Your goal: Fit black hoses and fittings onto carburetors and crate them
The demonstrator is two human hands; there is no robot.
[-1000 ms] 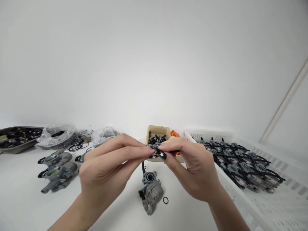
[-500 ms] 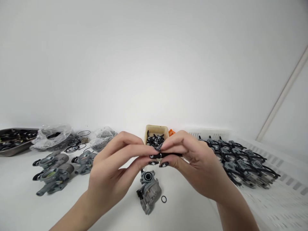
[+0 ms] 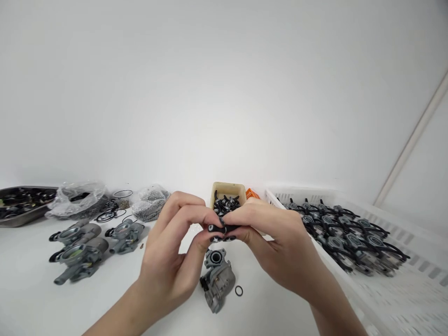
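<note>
Both hands meet above the near-middle of the white table (image 3: 52,308). The left hand (image 3: 171,252) clamps its thumb and fingertips on the left portion of a short black hose (image 3: 214,228). The right hand (image 3: 280,247) pinches the right portion between thumb and index finger; the fingertips of the 2 hands are close together. The hose lies roughly horizontal, its round open end at the left, with a thin bright band (image 3: 226,229) around it. The hose is held clear of the table. The nails are dark, and white stars show on some of them.

Below the hands, 1 grey metal carburetor (image 3: 219,280) rests on the table, its round bore at the far end. A black O-ring (image 3: 239,290) lies flat just to its right, apart from it.

Beyond the hands, a beige bin (image 3: 229,185) contains small black and metal fittings (image 3: 227,203). An orange object (image 3: 251,193) shows beside its right edge.

At the right, a white slotted crate (image 3: 297,192) holds rows of carburetors with black hoses (image 3: 353,240).

At the left, 3 loose carburetors (image 3: 79,259) rest on the table. Behind them are black rings (image 3: 108,214) and 2 clear plastic bags (image 3: 75,193) of parts. A metal tray (image 3: 28,217) of dark parts sits at the far left.
</note>
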